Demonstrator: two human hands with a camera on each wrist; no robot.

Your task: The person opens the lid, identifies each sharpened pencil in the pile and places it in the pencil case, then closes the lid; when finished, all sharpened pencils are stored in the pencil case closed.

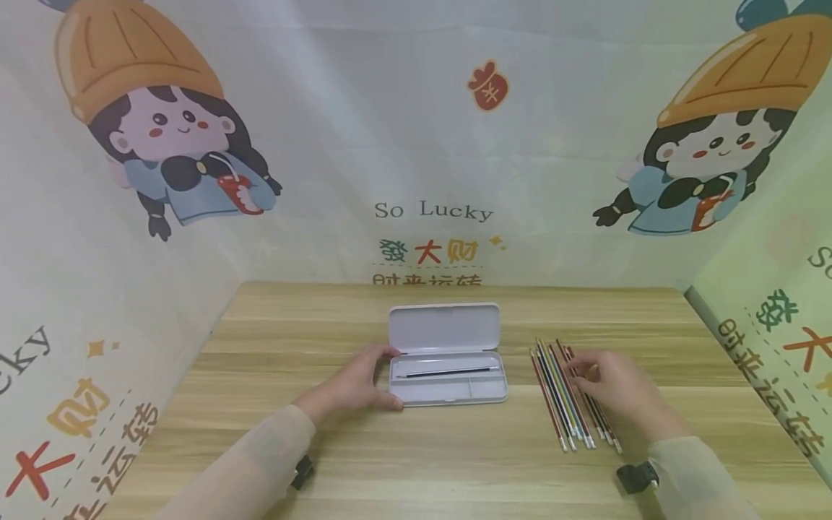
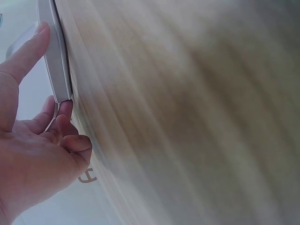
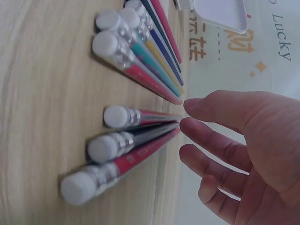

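Head view, pencil case (image 1: 429, 391): lower centre; my left hand (image 1: 356, 383) grips its left end, presumably steadying it.
Loose pencils (image 1: 562, 393): lower right, under my right hand (image 1: 614, 379); whether pinched, I cannot tell.

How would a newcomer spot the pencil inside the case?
On the wooden table, find the open white pencil case the left hand grips. In its long far compartment lies a dark pencil. It lies alone there, unlike the loose pencils by the right hand.

Forward and down from head, tilted close-ups from each wrist, sharing eraser-tipped pencils (image 1: 562, 395) between head and right wrist.
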